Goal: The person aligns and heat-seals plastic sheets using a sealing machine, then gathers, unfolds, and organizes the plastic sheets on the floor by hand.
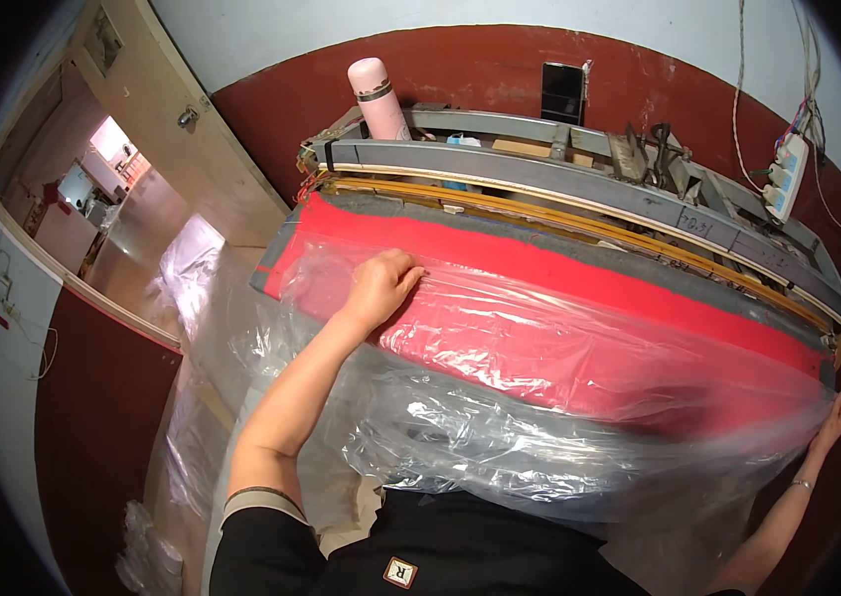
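Observation:
A wide sheet of clear plastic film [460, 437] lies across a long red padded surface [539, 283] and hangs down over its front toward my body. On the film, left of the middle, my left hand [381, 288] rests with its fingers curled and closed on the plastic. My right hand [831, 422] is at the far right end, closed on the edge of the film. Between the two hands the film is wrinkled and stretched sideways. Its upper edge runs over the red surface, below a long yellow-brown strip [559, 226].
Behind the red surface stands a grey metal bar frame [539, 179] with a pink bottle [379, 99], a black phone [561, 93] and scissors [661, 144]. A power strip [786, 177] with cables hangs at right. An open door [187, 119] and more plastic film [192, 263] are at left.

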The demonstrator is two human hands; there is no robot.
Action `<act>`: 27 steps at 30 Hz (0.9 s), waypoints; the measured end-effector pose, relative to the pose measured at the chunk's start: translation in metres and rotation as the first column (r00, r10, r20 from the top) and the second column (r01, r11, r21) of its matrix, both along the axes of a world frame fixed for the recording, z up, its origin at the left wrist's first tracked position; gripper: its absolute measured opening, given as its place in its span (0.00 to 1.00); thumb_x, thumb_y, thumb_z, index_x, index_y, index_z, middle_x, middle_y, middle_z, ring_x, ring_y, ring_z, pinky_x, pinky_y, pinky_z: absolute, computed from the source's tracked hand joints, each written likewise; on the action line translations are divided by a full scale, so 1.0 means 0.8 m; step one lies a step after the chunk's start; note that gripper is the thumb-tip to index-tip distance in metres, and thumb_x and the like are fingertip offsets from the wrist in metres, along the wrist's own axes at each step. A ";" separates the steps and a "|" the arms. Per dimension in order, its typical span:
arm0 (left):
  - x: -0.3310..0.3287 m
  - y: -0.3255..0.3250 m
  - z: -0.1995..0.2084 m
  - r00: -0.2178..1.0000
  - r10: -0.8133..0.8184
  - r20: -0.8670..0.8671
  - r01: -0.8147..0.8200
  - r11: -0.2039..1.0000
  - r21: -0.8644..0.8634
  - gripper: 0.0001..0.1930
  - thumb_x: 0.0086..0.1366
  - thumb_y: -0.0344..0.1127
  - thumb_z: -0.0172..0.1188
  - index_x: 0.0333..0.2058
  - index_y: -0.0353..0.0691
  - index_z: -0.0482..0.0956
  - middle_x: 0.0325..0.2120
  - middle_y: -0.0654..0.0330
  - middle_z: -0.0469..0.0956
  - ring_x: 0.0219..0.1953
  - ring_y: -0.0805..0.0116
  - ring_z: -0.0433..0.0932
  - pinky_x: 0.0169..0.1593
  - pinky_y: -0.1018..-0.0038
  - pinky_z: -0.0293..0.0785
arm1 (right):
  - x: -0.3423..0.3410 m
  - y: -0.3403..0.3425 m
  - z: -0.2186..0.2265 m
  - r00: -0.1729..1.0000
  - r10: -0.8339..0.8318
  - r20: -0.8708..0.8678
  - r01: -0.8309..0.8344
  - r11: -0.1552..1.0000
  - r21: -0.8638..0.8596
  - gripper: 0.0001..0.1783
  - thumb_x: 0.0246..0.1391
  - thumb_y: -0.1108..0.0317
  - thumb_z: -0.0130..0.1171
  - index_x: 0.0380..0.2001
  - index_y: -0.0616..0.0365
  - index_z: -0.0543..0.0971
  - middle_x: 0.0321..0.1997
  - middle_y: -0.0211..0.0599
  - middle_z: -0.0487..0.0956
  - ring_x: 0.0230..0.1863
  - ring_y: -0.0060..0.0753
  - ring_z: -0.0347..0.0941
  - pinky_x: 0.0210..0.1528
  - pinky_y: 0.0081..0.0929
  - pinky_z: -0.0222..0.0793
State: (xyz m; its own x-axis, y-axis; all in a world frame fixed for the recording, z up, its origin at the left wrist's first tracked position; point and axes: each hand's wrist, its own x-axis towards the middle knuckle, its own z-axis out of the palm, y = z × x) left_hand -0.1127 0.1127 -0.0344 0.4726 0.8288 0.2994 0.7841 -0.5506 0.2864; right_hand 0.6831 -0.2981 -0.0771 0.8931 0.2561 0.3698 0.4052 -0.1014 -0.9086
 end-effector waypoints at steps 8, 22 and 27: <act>0.018 0.014 -0.001 0.990 -0.047 0.132 0.048 0.999 -0.001 0.06 0.51 0.33 0.60 0.27 0.38 0.76 0.27 0.55 0.75 0.34 0.53 0.74 0.37 0.61 0.69 | 0.019 -0.093 0.032 0.997 -0.028 -0.078 0.034 0.996 0.080 0.17 0.54 0.55 0.56 0.36 0.59 0.76 0.33 0.28 0.74 0.35 0.19 0.68 0.40 0.18 0.64; 0.009 0.181 -0.066 0.642 0.250 0.725 -0.392 0.919 0.030 0.07 0.62 0.33 0.47 0.28 0.36 0.68 0.21 0.64 0.65 0.25 0.75 0.62 0.31 0.78 0.63 | -0.025 0.220 -0.033 0.929 -0.198 0.313 0.220 0.975 -0.035 0.16 0.53 0.59 0.56 0.27 0.64 0.75 0.26 0.36 0.75 0.28 0.24 0.66 0.35 0.26 0.64; 0.018 0.214 -0.076 0.504 0.239 0.830 -0.236 0.963 -0.134 0.08 0.62 0.34 0.51 0.25 0.39 0.67 0.19 0.70 0.63 0.22 0.82 0.58 0.27 0.83 0.57 | -0.008 0.238 -0.039 0.949 -0.180 0.258 0.165 0.983 0.079 0.13 0.49 0.63 0.60 0.24 0.63 0.73 0.22 0.30 0.72 0.26 0.22 0.65 0.32 0.22 0.63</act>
State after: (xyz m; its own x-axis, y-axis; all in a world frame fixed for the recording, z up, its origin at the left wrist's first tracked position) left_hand -0.0987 0.2842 -0.0949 -0.2062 0.8721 0.4437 0.2874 -0.3795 0.8794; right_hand 0.6770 -0.1075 -0.1084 0.7912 0.0791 0.6064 0.6110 -0.1430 -0.7786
